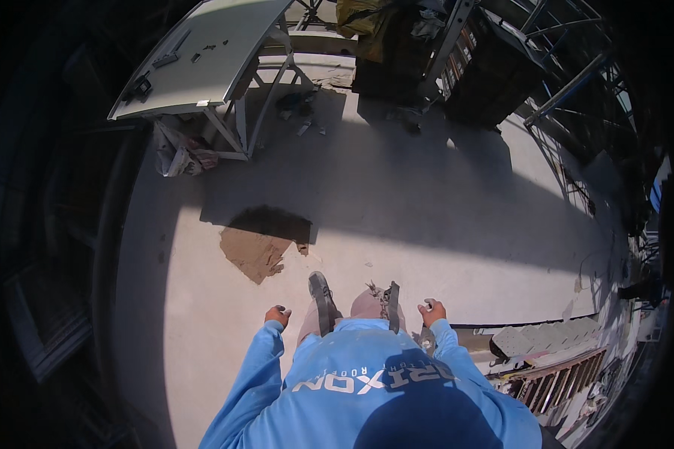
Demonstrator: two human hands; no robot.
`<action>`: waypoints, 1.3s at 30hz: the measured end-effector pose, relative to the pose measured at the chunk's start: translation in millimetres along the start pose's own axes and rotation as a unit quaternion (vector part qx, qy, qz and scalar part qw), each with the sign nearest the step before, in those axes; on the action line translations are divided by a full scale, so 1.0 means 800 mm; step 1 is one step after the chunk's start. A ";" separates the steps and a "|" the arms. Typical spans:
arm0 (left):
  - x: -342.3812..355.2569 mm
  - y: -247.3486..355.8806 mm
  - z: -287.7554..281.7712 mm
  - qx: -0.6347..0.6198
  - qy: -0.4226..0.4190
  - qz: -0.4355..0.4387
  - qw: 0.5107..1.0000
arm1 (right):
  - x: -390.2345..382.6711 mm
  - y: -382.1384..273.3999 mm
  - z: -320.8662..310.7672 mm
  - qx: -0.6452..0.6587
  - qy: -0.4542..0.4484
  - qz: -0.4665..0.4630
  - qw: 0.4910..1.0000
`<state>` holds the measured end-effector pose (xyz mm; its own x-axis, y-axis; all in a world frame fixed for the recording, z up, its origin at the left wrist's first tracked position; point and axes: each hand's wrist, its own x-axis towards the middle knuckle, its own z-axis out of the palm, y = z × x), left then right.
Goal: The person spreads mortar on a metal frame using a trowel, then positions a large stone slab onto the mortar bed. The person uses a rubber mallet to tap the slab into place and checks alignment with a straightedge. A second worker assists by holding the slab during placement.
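Observation:
Both my arms hang at my sides in blue sleeves. My left hand [278, 316] is beside my left thigh, its fingers loosely bent and apart, with nothing visible in it. On the other side my right hand [432, 312] is held out from my right leg, fingers slightly curled and apart, also holding nothing that I can see. Below me, a brown patch [256, 251] lies on the pale floor [397, 202], ahead and to the left of my feet. One dark shoe [320, 288] shows in front of my left leg.
A white-topped table [210, 56] with small tools stands at the far left, a plastic bag [183, 153] by its leg. Dark stacked material [494, 71] and metal scaffold tubes [569, 90] are at the far right. Nearer right lie a perforated grey plank [547, 338] and a ladder-like frame [565, 383].

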<state>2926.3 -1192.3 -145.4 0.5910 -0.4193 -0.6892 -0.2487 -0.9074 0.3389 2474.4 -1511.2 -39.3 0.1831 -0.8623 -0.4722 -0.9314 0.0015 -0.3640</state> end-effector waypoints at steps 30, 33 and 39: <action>1.164 0.689 -0.286 0.143 -0.094 -0.040 0.985 | 0.767 -0.378 -0.013 0.072 -0.184 0.309 0.930; 1.296 0.672 -0.241 0.184 -0.118 -0.076 0.973 | 0.682 -0.272 0.039 -0.078 -0.265 0.285 0.918; 1.442 0.694 -0.194 0.153 -0.049 -0.077 0.984 | 0.685 -0.321 0.046 -0.149 -0.310 0.308 0.887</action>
<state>3589.3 -2175.1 -652.6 0.5675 -0.2625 -0.7804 -0.3901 -0.9204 0.0260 2825.3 -1965.4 -234.2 -0.3380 -0.2990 -0.8924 -0.9396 0.1621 0.3016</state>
